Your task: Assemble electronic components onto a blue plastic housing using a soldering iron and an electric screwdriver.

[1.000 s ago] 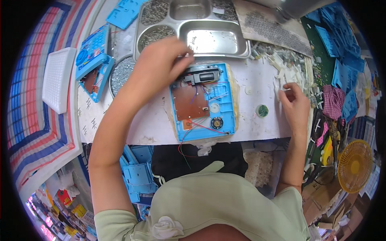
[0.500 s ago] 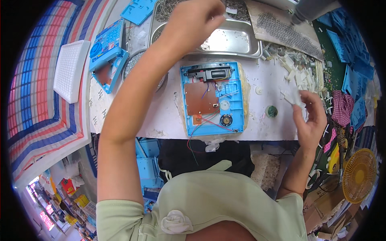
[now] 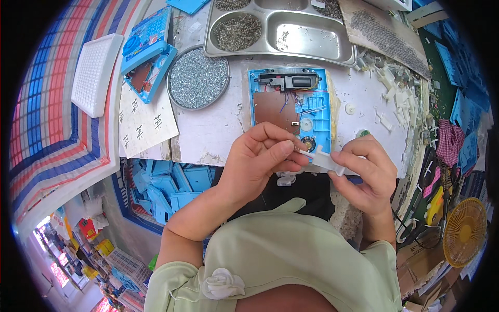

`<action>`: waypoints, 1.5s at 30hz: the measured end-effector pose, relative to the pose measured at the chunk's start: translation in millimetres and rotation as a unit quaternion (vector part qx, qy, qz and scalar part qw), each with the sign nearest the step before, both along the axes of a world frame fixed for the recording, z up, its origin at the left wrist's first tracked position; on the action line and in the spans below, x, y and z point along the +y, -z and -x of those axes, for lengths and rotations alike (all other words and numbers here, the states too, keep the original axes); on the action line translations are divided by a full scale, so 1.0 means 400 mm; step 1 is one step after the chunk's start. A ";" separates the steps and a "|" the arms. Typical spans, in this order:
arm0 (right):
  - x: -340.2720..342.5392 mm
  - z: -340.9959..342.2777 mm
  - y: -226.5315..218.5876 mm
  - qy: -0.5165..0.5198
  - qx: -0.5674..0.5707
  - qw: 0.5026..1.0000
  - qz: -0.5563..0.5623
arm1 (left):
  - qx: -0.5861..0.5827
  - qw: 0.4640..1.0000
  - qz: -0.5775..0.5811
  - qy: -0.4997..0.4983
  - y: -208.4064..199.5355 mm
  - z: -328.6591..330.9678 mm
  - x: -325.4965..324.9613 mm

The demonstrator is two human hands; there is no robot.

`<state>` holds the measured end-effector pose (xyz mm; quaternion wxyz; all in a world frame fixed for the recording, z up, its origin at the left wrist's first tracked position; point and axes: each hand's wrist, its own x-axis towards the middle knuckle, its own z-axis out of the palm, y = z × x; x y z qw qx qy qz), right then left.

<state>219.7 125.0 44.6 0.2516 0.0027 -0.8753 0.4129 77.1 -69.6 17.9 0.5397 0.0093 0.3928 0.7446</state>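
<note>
Surroundings, far side of bench: steel compartment tray with screws heaped in its upper-left wells; round dish of silver screws just left of centre; two blue plastic housings stacked at the dish's left; white gridded tray on the striped cloth; paper sheet with handwritten marks near the bench's front edge. Right side: scattered white plastic parts, a pile of blue shells at the rim, a yellow fan low right. Bin of blue shells below the bench edge, left of the person.

Centre: open blue toy housing, face down, brown circuit board and thin wires showing, black module along its top, small round speaker near its lower edge. It lies directly behind both hands, its lower end partly hidden by them.

Open room: bare worn bench surface between paper sheet and housing; a narrower bare strip right of the housing, dotted with a white disc.

Item in hand: small white plastic piece, blocky with a thin peg pointing left, held over the bench's front edge, just below the housing.

Left hand: fingers curled, thumb and forefinger pinched together at the peg's tip; whether something small sits between them cannot be told.

Right hand: thumb and fingers clamped on the white piece's right end
</note>
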 end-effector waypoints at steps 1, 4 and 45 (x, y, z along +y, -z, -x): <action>-0.002 0.001 -0.002 0.002 0.001 1.000 -0.015 | 0.013 1.000 0.004 0.004 0.000 -0.004 0.002; -0.013 -0.002 -0.005 0.005 0.013 0.997 -0.076 | 0.088 0.995 0.015 0.038 0.004 -0.012 0.009; 0.178 0.132 0.103 -0.151 -0.078 0.983 -0.062 | 0.756 0.644 0.114 -0.003 0.086 0.096 0.089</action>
